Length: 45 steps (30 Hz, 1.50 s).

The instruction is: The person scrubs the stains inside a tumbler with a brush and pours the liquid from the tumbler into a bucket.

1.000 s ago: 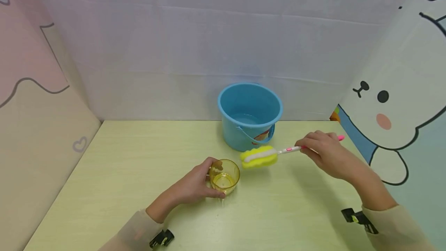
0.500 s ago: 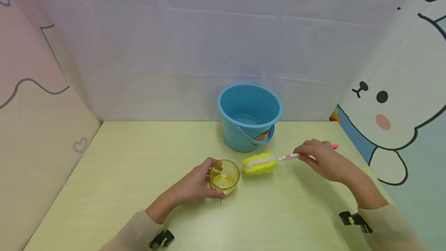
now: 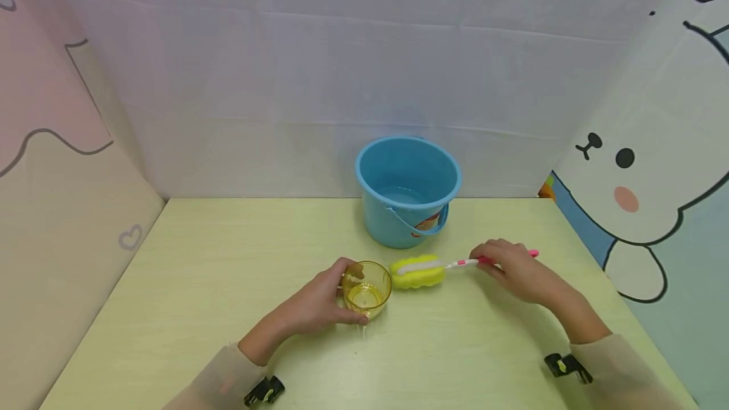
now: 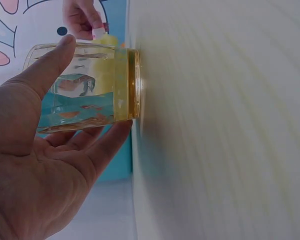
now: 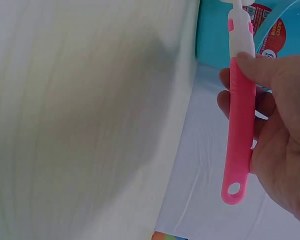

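My left hand [image 3: 320,299] holds an amber glass cup [image 3: 367,288] that stands upright on the table. In the left wrist view the thumb lies along one side of the cup [image 4: 80,85] and the fingers reach round the other. My right hand [image 3: 515,271] grips the pink and white handle of a sponge brush [image 3: 418,272]. The yellow sponge head is low over the table, just right of the cup; whether it touches the table I cannot tell. In the right wrist view the pink handle [image 5: 241,115] is pinched between thumb and fingers.
A blue bucket [image 3: 376,214] with a hanging handle stands behind the cup and brush, a little water showing inside. White cloth [image 3: 256,81] hangs behind the pale table [image 3: 216,245]. Cartoon-printed panels [image 3: 655,112] flank it. Small wet spots lie before the cup.
My right hand has moved down and to the left with the sponge brush, bringing the sponge head lower and close to the cup. The left hand and cup have stayed in place.
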{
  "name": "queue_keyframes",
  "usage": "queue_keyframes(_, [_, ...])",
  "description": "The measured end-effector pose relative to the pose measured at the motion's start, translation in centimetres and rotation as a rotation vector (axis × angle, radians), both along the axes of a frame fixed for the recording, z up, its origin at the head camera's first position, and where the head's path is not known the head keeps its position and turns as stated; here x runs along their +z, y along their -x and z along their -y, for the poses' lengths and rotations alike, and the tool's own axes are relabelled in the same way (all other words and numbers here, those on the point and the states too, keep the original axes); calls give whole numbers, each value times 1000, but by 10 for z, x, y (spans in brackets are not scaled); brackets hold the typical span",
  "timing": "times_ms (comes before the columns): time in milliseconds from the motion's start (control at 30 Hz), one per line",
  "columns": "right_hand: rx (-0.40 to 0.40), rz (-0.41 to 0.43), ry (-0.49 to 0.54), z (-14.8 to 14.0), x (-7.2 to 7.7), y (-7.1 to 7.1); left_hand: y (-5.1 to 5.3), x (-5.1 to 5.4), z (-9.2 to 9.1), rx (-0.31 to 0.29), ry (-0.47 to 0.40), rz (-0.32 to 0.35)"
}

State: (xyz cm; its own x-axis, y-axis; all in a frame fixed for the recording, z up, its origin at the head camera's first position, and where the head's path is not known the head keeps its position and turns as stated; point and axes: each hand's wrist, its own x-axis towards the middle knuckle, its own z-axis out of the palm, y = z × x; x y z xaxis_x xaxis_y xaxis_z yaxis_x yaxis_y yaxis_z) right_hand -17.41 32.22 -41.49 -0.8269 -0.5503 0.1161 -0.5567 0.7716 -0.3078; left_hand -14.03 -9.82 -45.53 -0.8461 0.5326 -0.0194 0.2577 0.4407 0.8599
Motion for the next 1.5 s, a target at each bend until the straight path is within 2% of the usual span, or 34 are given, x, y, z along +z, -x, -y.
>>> queue_keyframes(333, [35,79,29,2,-18,1,0,1,0,-2,8,8])
queue_keyframes(567, [54,171,-1,1,-21,3,0,1,0,-3,3,8])
queue_keyframes(800, [34,198,-30,4,-23,2,0,1,0,0,15,6])
queue_keyframes(1100, [17,216,-58,7,-18,2,-1,1,0,8,21,0])
queue_keyframes(1500, [-25,185,-5,5,5,4,-2,1,0,4,22,-14])
